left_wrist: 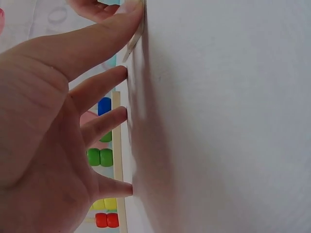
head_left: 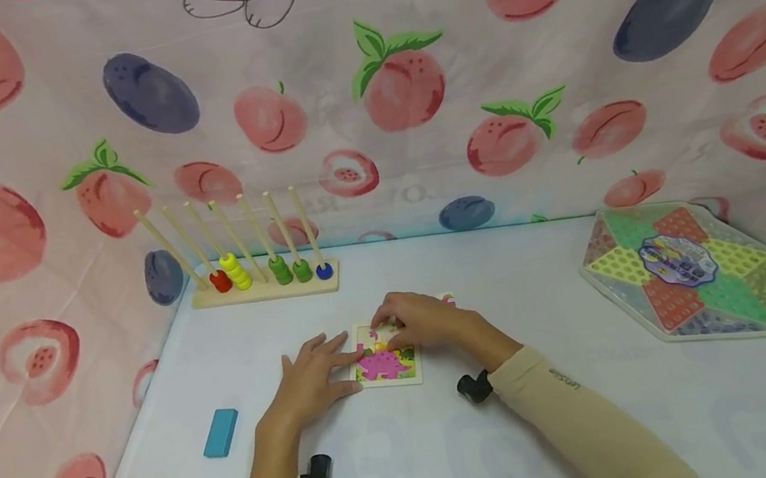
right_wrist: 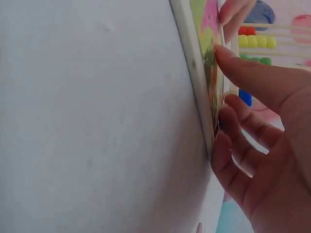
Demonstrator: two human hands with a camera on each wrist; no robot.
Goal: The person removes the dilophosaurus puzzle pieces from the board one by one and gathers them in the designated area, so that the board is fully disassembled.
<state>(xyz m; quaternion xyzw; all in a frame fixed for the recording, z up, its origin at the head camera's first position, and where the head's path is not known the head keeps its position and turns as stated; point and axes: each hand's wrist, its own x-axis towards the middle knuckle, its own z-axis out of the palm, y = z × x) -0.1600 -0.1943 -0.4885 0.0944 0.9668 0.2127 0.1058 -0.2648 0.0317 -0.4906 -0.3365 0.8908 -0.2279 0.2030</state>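
Observation:
A small square jigsaw puzzle [head_left: 383,367] with a pink dinosaur and a pale frame lies flat on the table. My left hand [head_left: 311,378] is spread at its left side, and the thumb and index finger touch its edge. In the left wrist view the other fingertips [left_wrist: 124,114] rest on the tabletop. My right hand [head_left: 427,318] bends over the upper part of the puzzle, its thumb and curled fingers pinching a puzzle piece there, mostly hidden. Behind that hand a pink piece [head_left: 448,299] lies partly covered.
A wooden bead counter [head_left: 266,291] with upright rods and coloured beads stands at the back left. A blue block [head_left: 221,433] lies left of my left hand. On the right sits a clear polygonal box [head_left: 684,265] of coloured pieces. A fruit-print cloth [head_left: 416,166] hangs behind.

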